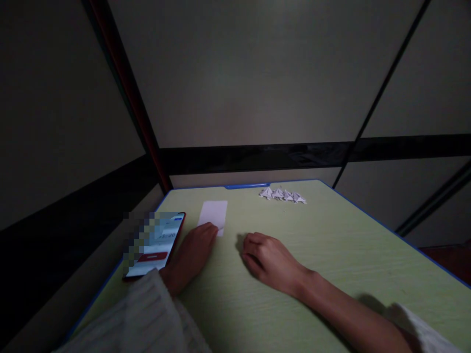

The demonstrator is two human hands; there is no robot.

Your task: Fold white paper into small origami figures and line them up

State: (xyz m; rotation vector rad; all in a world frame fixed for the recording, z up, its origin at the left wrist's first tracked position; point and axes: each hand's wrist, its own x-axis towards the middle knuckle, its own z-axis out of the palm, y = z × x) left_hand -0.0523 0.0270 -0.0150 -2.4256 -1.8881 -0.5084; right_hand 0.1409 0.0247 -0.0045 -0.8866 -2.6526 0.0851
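Note:
A small white sheet of paper [213, 214] lies flat on the pale green table [331, 245]. My left hand [191, 255] rests palm down with its fingers stretched out, and the fingertips touch the near edge of the paper. My right hand [270, 260] lies on the table to the right of the paper with its fingers curled under; nothing shows in it. A row of several folded white paper figures [282, 194] sits near the table's far edge.
A phone in a red case [156, 245] lies lit on the table just left of my left hand. The table has a blue rim and stands against dim walls with dark bands.

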